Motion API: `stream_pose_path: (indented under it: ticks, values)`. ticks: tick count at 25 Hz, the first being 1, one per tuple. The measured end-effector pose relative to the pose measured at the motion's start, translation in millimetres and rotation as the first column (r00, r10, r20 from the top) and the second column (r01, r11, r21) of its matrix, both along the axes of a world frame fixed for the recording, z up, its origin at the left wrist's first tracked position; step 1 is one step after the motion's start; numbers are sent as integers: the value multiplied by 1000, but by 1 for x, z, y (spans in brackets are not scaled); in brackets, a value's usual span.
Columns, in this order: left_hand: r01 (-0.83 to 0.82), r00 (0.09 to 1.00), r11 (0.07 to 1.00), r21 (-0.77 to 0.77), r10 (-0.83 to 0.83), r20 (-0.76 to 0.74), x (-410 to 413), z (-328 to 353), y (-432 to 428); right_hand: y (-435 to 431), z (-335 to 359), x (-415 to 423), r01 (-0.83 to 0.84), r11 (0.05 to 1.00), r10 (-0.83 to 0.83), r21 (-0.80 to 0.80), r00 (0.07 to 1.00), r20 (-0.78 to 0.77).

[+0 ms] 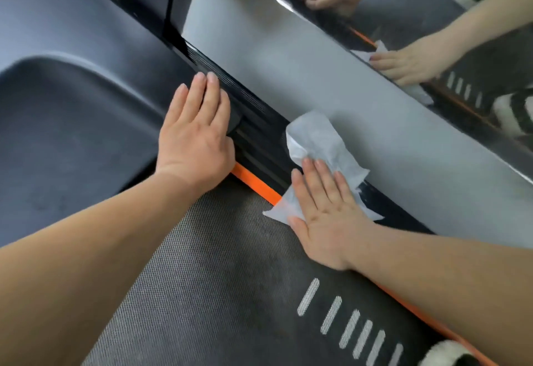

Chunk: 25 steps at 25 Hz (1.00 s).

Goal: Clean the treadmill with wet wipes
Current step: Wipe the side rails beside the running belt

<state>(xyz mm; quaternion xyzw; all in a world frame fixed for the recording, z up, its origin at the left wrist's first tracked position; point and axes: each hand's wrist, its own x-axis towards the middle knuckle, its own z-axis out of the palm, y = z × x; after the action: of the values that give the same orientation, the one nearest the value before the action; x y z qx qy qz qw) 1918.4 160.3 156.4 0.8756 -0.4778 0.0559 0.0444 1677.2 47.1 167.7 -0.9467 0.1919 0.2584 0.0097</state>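
Note:
The treadmill fills the view: a dark textured belt (219, 293) with white dashes, an orange edge strip (253, 184), a black ribbed front panel (259, 123) and a grey cover (331, 77). My right hand (326, 215) lies flat with straight fingers on a crumpled white wet wipe (317, 140), pressing it against the black panel at the belt's front edge. My left hand (196, 135) rests flat and open on the ribbed black panel beside the grey side moulding, about a hand's width left of the wipe.
A glossy black surface (403, 19) at the top right mirrors both hands, the wipe and a striped shoe. A dark grey recessed moulding (72, 135) lies to the left. A striped shoe toe (450, 354) shows at the bottom right on the belt's edge.

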Motion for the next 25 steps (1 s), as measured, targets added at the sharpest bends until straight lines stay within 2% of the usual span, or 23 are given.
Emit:
stream_pose_path:
  ticks: [2,6,9,14,18,21,25]
  values:
    - [51,998,999,12,-51,-32,-3,5,4,12,8,11,114,993,-113,8,992,-59]
    - [90,995,996,-17,-91,-38,10,7,9,30,1,102,171,985,-172,18,981,88]
    - [58,984,998,-31,-62,-168,10,17,7,40,-1,150,231,971,-234,53,970,63]
    - [42,968,990,138,-6,-252,13,28,6,40,-2,149,197,976,-203,93,977,67]
    - [-79,982,956,281,124,-143,-12,28,-3,32,-6,116,142,983,-162,118,969,188]
    - [-48,997,942,331,66,-43,-40,25,0,21,-19,44,92,993,-108,67,945,309]
    - [44,989,943,330,5,-147,-54,22,-10,4,-29,-29,50,999,-50,10,929,367]
